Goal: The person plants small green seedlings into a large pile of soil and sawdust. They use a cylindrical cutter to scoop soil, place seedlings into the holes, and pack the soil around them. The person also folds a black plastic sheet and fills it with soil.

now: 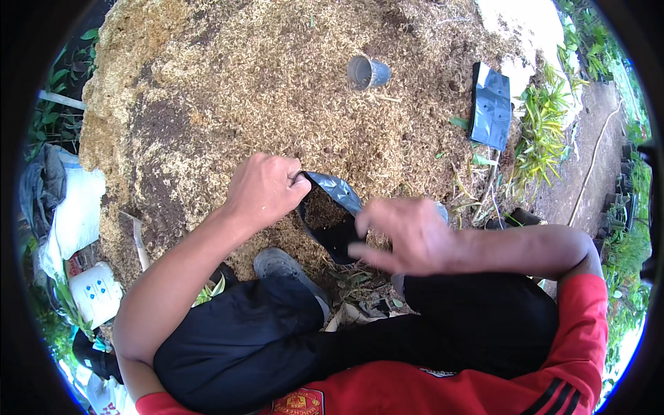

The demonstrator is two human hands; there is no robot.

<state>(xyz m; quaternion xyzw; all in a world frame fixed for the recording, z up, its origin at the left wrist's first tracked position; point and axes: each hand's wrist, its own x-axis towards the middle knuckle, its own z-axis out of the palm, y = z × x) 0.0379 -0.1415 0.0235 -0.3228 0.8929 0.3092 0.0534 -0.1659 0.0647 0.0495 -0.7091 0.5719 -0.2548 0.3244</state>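
Observation:
A black plastic grow bag (337, 238) hangs between my two hands, its mouth open towards me. Dark soil mix (324, 208) shows inside it. My left hand (272, 184) is closed on the bag's upper left rim. At the opposite rim is my right hand (410, 236), blurred, with fingers and thumb spread around the bag's edge. Whether it grips the plastic there is unclear. Just beyond the bag lies a broad heap of rice husks mixed with soil (270, 98).
A grey plastic pot (369, 72) lies on its side on the heap. Flat black grow bags (490, 106) rest at the right, near a leafy plant (544, 127). A handled tool (140, 241) lies at left, by a white sack (78, 207) and a white container (96, 294).

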